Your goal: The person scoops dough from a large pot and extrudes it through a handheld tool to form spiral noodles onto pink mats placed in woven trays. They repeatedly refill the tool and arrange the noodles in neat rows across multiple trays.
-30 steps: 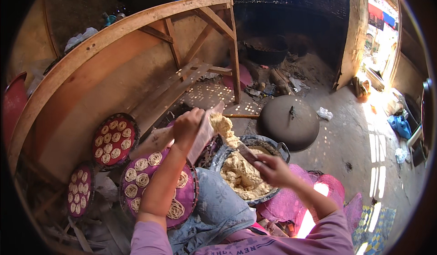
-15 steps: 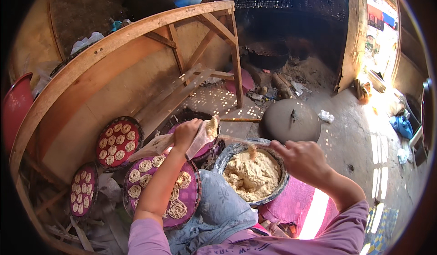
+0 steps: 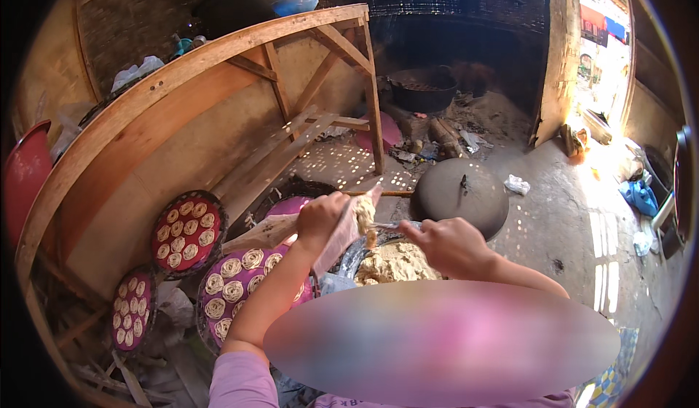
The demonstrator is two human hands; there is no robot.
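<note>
Hands both closed, raised above a round basin. With the left hand, grips a pale flat-sided piece on a slant, material hard to tell. With the right hand, grips a flat scraper by one end, its far end up against a lump of dough on the right side of the pale piece. Just below, a smaller blurred bit hanging. Underneath, a rough heap of dough inside the basin, its near part hidden by a blurred oval.

Under and left of the left forearm, a round purple tray with coiled rounds set over it. Beyond that, a red tray and, farther left, another purple one, both tilted, both bearing similar rounds.

Past the basin, a dark domed lid on the floor. Farther off, a wooden bench with a blue bowl and a large black vessel on top. Toward the back, a dark pan; at right, a bright doorway.
</note>
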